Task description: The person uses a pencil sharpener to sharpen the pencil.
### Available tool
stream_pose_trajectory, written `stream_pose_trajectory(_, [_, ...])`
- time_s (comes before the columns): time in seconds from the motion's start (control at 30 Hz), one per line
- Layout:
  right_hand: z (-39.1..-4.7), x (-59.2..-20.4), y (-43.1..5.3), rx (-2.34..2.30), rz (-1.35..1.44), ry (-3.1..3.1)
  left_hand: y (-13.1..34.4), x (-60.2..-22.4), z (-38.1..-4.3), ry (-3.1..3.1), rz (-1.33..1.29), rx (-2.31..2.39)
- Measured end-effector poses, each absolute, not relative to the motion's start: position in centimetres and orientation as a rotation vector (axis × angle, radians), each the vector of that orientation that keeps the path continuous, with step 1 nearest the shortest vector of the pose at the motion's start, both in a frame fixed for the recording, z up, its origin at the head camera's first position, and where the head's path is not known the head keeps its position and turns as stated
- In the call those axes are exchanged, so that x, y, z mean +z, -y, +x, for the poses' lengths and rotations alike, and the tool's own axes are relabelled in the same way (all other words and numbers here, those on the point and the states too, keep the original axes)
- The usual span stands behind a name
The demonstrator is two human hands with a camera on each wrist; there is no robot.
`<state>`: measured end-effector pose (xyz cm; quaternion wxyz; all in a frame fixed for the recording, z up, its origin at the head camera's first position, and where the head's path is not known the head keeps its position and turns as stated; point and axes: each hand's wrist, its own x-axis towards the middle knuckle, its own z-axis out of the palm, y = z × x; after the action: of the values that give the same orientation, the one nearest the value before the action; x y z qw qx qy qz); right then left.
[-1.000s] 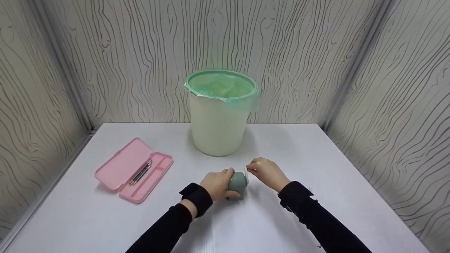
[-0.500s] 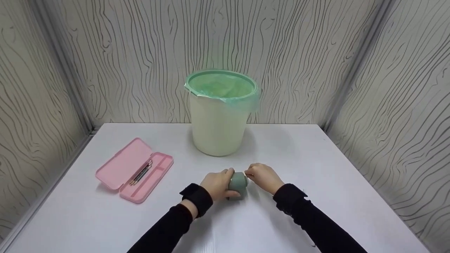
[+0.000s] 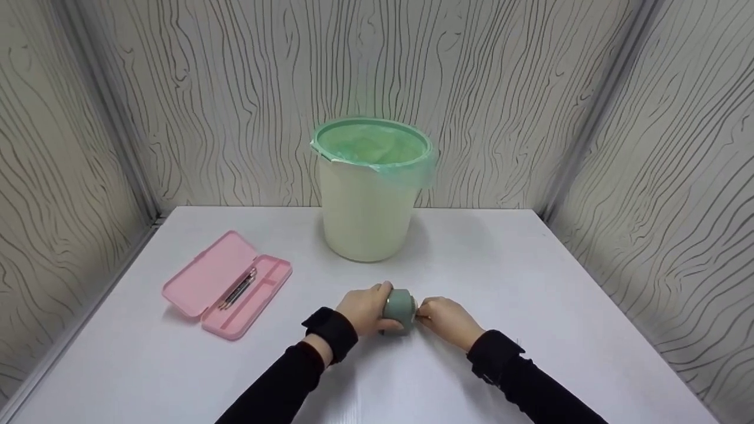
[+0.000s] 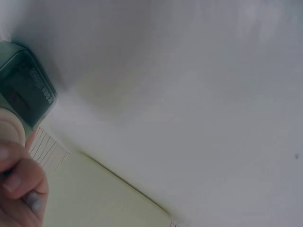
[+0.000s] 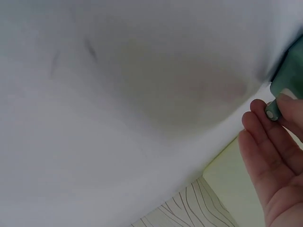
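My left hand [image 3: 365, 309] grips a green crank pencil sharpener [image 3: 399, 306] from its left side, low over the white table. On the sharpener's right side, my right hand [image 3: 447, 319] pinches the small green knob [image 5: 271, 111] of the crank between thumb and forefinger. Its other fingers stretch out loosely in the right wrist view. The left wrist view shows the sharpener's dark see-through shavings drawer [image 4: 27, 87] and the cream crank disc [image 4: 10, 126]. Whether a pencil is inside the sharpener is hidden by my left hand.
A pink pencil case [image 3: 268, 294] lies with its lid open at the left, several pencils [image 3: 238, 290] in its long compartment. Behind my hands stands a pale bin [image 3: 366, 212] lined with a green bag. Wood-patterned panels enclose the table [image 3: 500, 259].
My right hand has swung the crank, dropping from beside the sharpener's top towards its lower right, nearer me. The left hand and the sharpener have stayed put.
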<state>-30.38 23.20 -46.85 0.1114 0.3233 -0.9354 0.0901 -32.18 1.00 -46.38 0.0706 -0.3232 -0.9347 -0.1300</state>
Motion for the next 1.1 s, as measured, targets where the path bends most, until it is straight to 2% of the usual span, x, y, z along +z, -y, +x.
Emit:
stream_pose_trajectory(0.53, [-28.5, -46.2, -24.4, 0.333, 0.995, 2.741, -1.4, -46.0, -32.4, 2.839, -0.979, -0.387])
stream_pose_trajectory(1.1, [-27.6, -43.5, -24.6, 0.301, 1.065, 2.597, -1.0, -46.0, -32.4, 2.885, -0.949, -0.398])
